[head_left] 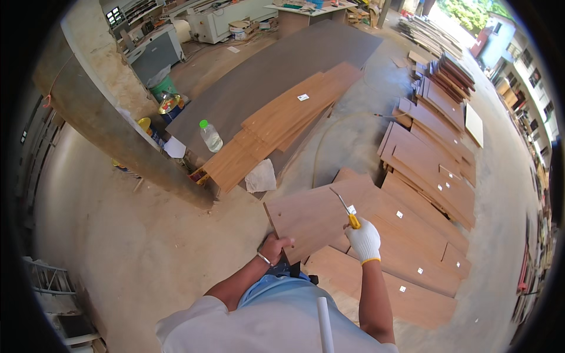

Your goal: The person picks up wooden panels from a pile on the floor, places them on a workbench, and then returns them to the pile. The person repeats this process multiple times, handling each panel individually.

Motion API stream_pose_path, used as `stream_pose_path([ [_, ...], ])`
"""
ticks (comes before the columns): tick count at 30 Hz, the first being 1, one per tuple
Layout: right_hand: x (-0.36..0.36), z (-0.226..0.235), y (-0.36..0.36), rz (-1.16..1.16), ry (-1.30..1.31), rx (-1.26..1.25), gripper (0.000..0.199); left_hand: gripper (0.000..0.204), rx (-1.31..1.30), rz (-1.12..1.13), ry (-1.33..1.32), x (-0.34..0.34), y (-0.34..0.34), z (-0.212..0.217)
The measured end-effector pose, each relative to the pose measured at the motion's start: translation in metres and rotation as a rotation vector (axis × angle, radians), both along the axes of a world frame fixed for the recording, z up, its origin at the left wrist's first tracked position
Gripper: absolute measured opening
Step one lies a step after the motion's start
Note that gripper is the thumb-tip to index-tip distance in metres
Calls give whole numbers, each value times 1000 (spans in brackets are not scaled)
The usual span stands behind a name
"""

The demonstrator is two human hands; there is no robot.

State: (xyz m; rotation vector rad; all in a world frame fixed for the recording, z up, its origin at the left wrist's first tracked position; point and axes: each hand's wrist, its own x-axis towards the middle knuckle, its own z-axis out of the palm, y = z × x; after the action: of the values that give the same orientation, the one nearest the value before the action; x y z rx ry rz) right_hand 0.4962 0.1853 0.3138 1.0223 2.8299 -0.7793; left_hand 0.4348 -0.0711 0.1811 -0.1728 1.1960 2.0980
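Note:
My left hand [274, 249] is bare, with a band at the wrist, and grips the near left edge of a brown wood panel [306, 220], thumb on top. The panel is tilted in front of my body, its far right part over other boards. In a white knitted glove, my right hand [364, 240] is closed around a yellow-handled tool [354, 221] with a long thin metal shaft. The shaft points away over the panel, close to a small white label [351, 209]. Whether its tip touches the panel I cannot tell.
Stacked brown panels [424, 170] with white labels lie along the right. Ahead, more boards [282, 126] rest on a large dark sheet [247, 76], beside a green-capped bottle [210, 136] and a white cloth [261, 176]. A thick pillar [118, 129] stands left; a hose [329, 129] crosses the floor.

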Motion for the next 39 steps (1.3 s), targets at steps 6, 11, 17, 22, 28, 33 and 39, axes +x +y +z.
stream_pose_path([
  [6,-130,15,-9,169,-203,-28,34,27,-283,-289,276,-53,-4,-22],
  [11,-259,-19,-25,198,-352,-12,31,28,-358,-383,286,-114,-18,-20],
  [17,-363,-19,-47,253,-537,-57,35,30,-360,-453,295,-174,-32,-28],
  [22,-407,-18,-68,259,-434,74,32,25,-345,-497,288,-221,-30,-21],
  [28,-440,-11,-94,388,-525,30,31,31,-248,-508,245,-245,-11,-16],
  [33,-458,0,-113,441,-467,28,32,27,-185,-434,131,-266,-1,-27],
  [39,-441,7,-91,342,-376,7,33,22,-140,-269,49,-299,8,-26],
])
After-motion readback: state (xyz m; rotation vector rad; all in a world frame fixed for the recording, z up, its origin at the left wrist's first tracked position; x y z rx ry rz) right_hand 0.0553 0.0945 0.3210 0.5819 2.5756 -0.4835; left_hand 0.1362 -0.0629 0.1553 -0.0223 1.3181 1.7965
